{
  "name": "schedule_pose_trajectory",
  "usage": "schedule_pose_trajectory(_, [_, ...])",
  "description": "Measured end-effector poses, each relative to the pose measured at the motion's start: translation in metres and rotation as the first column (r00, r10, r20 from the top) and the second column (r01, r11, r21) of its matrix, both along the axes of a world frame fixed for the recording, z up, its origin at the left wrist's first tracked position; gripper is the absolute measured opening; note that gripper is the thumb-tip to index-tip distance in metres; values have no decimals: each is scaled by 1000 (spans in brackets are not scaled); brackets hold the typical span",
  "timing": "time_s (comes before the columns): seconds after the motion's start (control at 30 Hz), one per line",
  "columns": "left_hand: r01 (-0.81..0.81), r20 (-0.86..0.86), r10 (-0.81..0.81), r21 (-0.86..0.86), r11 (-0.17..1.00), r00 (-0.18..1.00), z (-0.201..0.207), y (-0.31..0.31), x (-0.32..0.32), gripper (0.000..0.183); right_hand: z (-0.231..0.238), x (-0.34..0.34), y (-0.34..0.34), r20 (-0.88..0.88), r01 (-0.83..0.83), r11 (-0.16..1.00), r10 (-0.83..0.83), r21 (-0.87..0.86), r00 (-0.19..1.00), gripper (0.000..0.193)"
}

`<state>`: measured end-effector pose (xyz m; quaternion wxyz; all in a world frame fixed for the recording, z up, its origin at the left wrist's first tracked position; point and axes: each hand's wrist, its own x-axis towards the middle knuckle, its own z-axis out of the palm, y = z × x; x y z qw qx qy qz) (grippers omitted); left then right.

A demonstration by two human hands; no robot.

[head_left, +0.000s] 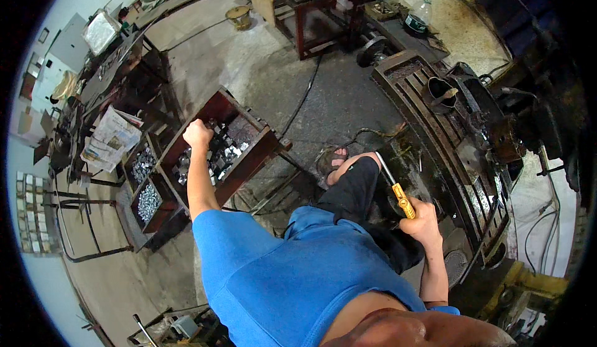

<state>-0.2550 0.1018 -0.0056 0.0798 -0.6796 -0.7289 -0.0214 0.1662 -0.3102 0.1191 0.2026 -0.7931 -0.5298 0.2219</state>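
Observation:
My left hand [198, 134] is closed in a fist at the left rim of a reddish-brown wooden box [252, 171]. What its fingers hold, if anything, is hidden. Inside the box lie many small blocky metal pieces [233, 151], some shiny and some dark. On the other side of my body, my right hand [420, 221] grips a yellow-handled tool [403, 201] with a long, straight metal shaft. The shaft points up and to the left, past my bent knee; its exact kind I cannot make out.
Two smaller bins of metal parts [148, 203] adjoin the box. A slotted machine bed [429, 111] runs along the right, bearing a dark pot [440, 93]. A newspaper [113, 138] hangs by the left bench. Behind, a cable [305, 95] crosses the floor near a table [323, 2].

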Motion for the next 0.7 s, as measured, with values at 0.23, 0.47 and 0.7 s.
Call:
schedule_pose_trajectory(0.23, [48, -10, -47, 129, 991, 999, -18, -2, -2, 22, 2, -3, 2, -45, 4, 1000, -3, 29, 999, 28])
schedule_pose_trajectory(0.47, [-181, 266, 97, 314, 932, 959, 3, -24, -3, 37, 3, -5, 2, -52, 6, 999, -4, 48, 999, 31])
schedule_pose_trajectory(0.7, [-32, 847, -90, 86, 996, -525, 41, -37, 15, 26, -1, -7, 6, -113, -37, 998, 41, 42, 993, 42])
